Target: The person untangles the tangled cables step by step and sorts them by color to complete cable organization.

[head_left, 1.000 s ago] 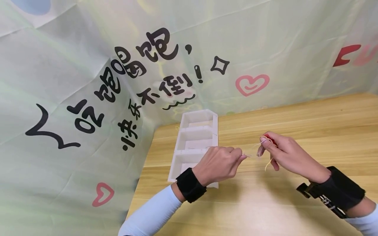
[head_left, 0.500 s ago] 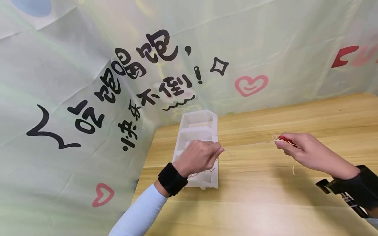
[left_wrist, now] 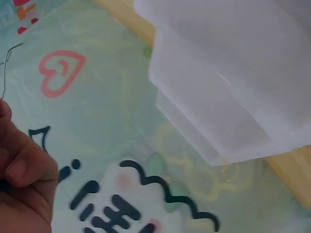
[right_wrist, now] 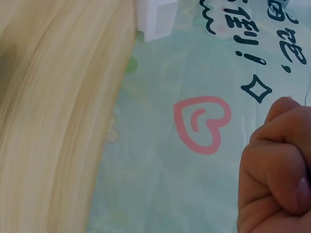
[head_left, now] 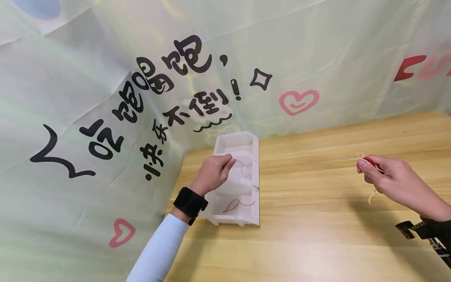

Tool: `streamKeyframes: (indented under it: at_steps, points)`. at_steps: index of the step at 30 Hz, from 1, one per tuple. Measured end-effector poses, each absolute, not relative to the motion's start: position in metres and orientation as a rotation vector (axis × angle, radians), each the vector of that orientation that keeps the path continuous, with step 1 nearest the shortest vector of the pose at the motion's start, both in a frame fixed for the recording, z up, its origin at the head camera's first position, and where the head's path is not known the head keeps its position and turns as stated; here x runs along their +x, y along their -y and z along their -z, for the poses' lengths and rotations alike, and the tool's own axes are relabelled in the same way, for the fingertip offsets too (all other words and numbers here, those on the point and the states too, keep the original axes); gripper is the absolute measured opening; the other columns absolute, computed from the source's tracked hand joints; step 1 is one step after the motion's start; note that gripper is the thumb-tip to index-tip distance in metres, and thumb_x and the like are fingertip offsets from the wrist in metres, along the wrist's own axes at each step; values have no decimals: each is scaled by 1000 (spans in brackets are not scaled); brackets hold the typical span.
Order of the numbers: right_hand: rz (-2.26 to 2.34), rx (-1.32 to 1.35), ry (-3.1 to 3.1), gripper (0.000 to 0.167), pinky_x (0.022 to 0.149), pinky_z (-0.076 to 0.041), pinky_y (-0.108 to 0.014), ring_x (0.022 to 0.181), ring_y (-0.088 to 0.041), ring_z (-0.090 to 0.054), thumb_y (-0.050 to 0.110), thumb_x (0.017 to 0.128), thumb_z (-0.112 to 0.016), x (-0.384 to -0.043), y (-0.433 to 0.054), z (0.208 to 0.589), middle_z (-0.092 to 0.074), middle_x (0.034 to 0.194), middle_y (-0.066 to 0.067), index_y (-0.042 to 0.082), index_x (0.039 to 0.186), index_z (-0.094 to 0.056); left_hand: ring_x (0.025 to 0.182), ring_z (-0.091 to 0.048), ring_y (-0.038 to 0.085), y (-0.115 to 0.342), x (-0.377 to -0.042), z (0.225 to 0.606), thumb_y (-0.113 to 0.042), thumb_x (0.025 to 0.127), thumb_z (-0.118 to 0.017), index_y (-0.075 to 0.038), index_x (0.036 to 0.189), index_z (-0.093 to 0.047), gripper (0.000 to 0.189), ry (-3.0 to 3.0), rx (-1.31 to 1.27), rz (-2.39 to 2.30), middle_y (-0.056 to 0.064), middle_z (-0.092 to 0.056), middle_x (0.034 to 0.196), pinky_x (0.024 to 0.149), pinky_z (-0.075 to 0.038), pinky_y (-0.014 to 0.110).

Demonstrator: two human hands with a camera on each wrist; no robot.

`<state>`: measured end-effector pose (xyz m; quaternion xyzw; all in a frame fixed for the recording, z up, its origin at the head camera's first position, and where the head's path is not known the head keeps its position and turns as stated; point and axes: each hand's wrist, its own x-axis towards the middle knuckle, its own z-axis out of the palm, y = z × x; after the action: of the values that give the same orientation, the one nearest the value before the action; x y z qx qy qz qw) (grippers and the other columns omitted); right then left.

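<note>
My left hand [head_left: 213,172] is over the white divided box [head_left: 256,178], thumb and forefinger pinching a thin dark thread [head_left: 241,164] that dangles above the middle compartment. The same thread [left_wrist: 5,73] curls up from the fingertips in the left wrist view. Out to the right, my right hand [head_left: 398,176] grips a red bundle [head_left: 373,162] together with yellow string [head_left: 372,196], whose loop and loose end stick out. A fine, taut-looking strand points left from these fingers. In the right wrist view the right hand [right_wrist: 277,170] shows curled fingers; the bundle is hidden there.
Red thread [head_left: 233,204] lies in the box's nearest compartment. The box stands on a wooden table [head_left: 317,219], near its left edge. Behind and to the left hangs a pale green printed cloth [head_left: 338,51].
My hands have drawn apart, the left moving left over the box and the right moving right with the red bundle and yellow string. Red thread in the nearest compartment has come into view.
</note>
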<state>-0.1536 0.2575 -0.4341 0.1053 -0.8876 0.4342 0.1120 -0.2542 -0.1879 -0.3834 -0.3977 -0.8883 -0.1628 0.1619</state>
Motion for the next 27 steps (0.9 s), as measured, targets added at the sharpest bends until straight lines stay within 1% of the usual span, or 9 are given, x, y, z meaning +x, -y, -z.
streamKeyframes:
  at_steps: [5,9,11,15,19,21,23,25,27]
  points:
    - [-1288,314,2593,23,51,-35,-27,57,-13,-47,21,108,-49,-152,-256,437,-48,68,-2,7,94,-61,54,-42,12,193,-268,390,-24,107,-52,-12,80,-62,32,2724,-970,528,-4,-49,63,59,-37,28]
    - [-1294,305,2638,26,54,-42,-27,64,-7,-54,24,109,-48,-152,-255,438,-56,77,-6,5,99,-63,58,-47,12,195,-278,399,-24,106,-55,-10,93,-74,27,2803,-915,490,0,-64,74,63,-41,30]
    - [-1299,304,2642,25,56,-45,-27,69,-6,-58,23,108,-50,-152,-255,438,-60,81,-8,5,100,-64,57,-44,12,196,-282,403,-25,106,-55,-10,91,-73,28,2835,-891,460,0,-60,70,63,-38,29]
    - [-1302,322,2619,22,57,-44,-26,69,-7,-58,21,108,-51,-152,-252,440,-61,80,-7,7,98,-65,54,-37,13,196,-288,411,-26,106,-55,-13,76,-61,33,2899,-836,436,-2,-37,59,60,-33,29]
    - [-1320,364,2601,20,55,-42,-26,67,-8,-54,18,107,-52,-153,-246,443,-58,77,-4,7,97,-65,55,-38,15,197,-293,421,-27,108,-52,-10,73,-60,39,2985,-777,408,-2,-36,59,59,-33,29]
    - [-1329,373,2603,20,54,-40,-26,64,-8,-52,18,107,-53,-153,-243,443,-56,75,-3,7,96,-65,59,-46,14,198,-296,426,-30,107,-53,-7,81,-70,38,3019,-762,375,-1,-48,63,62,-37,29]
    - [-1335,379,2599,19,52,-38,-27,62,-10,-50,19,107,-54,-152,-241,443,-53,72,-1,9,94,-64,69,-55,15,198,-297,429,-32,105,-56,-7,96,-77,34,3051,-736,339,1,-64,75,66,-43,29]
    - [-1335,373,2602,19,51,-36,-28,58,-12,-47,21,106,-54,-152,-238,442,-51,70,0,11,92,-63,82,-62,17,199,-298,432,-34,103,-60,-9,113,-78,32,3067,-714,302,4,-72,93,74,-48,32]
    - [-1340,380,2605,20,50,-35,-28,56,-13,-46,22,107,-54,-153,-237,441,-50,69,0,11,92,-62,93,-65,21,199,-298,433,-33,100,-66,-9,123,-74,34,3064,-699,276,9,-72,109,79,-51,35]
